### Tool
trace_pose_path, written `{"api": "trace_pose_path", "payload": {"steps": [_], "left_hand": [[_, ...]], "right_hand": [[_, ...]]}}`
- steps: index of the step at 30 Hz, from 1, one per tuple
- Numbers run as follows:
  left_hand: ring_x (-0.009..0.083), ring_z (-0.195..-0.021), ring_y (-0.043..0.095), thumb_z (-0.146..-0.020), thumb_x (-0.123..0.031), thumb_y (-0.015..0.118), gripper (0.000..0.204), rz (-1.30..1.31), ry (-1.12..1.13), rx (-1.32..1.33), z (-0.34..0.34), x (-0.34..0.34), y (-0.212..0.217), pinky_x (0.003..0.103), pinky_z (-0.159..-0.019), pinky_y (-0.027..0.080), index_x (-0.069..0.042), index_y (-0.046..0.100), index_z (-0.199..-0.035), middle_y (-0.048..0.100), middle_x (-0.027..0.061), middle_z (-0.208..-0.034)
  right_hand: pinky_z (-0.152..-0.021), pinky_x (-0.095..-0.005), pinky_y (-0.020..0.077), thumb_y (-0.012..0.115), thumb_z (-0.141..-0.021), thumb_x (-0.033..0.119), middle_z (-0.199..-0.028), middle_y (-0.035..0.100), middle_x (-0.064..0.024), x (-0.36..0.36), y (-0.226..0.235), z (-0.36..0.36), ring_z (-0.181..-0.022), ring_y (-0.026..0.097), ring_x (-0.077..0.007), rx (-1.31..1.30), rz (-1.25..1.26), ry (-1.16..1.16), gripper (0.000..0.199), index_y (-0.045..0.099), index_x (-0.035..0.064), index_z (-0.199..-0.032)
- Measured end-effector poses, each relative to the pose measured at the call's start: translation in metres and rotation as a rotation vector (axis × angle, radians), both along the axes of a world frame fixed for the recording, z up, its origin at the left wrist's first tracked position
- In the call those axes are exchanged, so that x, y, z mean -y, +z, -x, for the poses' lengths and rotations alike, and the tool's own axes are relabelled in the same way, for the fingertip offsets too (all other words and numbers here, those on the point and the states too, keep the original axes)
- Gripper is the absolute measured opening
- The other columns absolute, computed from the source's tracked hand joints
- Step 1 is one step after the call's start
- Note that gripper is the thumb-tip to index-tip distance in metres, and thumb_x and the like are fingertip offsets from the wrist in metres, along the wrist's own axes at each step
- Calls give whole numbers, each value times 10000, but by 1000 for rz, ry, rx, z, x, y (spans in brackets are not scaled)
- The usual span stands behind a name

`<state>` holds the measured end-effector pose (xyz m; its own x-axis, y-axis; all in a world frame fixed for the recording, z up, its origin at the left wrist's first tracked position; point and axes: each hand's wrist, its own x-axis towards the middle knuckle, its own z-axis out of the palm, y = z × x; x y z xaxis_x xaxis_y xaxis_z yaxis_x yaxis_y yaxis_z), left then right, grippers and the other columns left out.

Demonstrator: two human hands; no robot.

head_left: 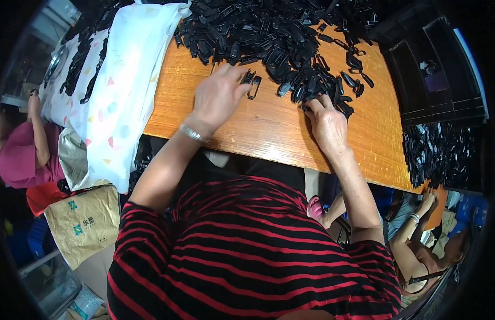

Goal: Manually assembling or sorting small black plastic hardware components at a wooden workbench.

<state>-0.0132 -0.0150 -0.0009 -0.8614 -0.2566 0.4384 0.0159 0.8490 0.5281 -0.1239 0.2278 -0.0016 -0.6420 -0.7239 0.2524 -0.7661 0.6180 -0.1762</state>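
Note:
A large heap of small black plastic parts covers the far side of the wooden table. Just above the table near the heap's left edge is my left hand, palm down, with thumb and forefinger apart. A slotted, frame-like black part lies right by those fingertips, beside another small black part. My right hand reaches the near edge of the heap with its fingers curled down. A dark plastic part shows at its fingertips, mostly hidden by them.
White patterned cloth hangs over the table's left side, with black parts on it. At right stand a black box and another heap of black parts. Another person in magenta is at left; someone's arm shows lower right.

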Motion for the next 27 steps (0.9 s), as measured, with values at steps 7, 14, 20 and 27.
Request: {"api": "trace_pose_path", "payload": {"steps": [7,14,20,27], "left_hand": [[342,-859,635,-849,-183,677,249,62,36,104,20,-1,-12,414,-728,517,-80,655,-1075,636,137,-944],[335,-862,628,-869,-108,611,225,5,-129,44,9,5,-9,412,-758,517,-96,639,-1092,624,135,-929],[303,-870,614,-839,-47,579,223,294,-328,138,11,25,-1,394,-732,513,-74,645,-1050,576,116,-931],[273,-853,592,-835,-90,638,173,321,-317,74,19,35,-10,364,-727,509,-46,655,-1002,558,90,-925]], "right_hand": [[-611,-395,536,708,-820,91,-919,641,-119,11,1,-20,-742,656,-322,162,171,256,186,639,56,-988],[-602,-388,536,700,-828,86,-950,610,-114,21,3,-23,-746,655,-319,197,169,245,153,659,45,-969],[-647,-386,548,716,-805,72,-968,609,-114,11,3,-19,-776,659,-316,214,168,323,194,657,33,-986],[-643,-379,538,728,-806,74,-952,614,-122,24,1,-26,-785,662,-300,278,102,203,220,641,-1,-994]]}}
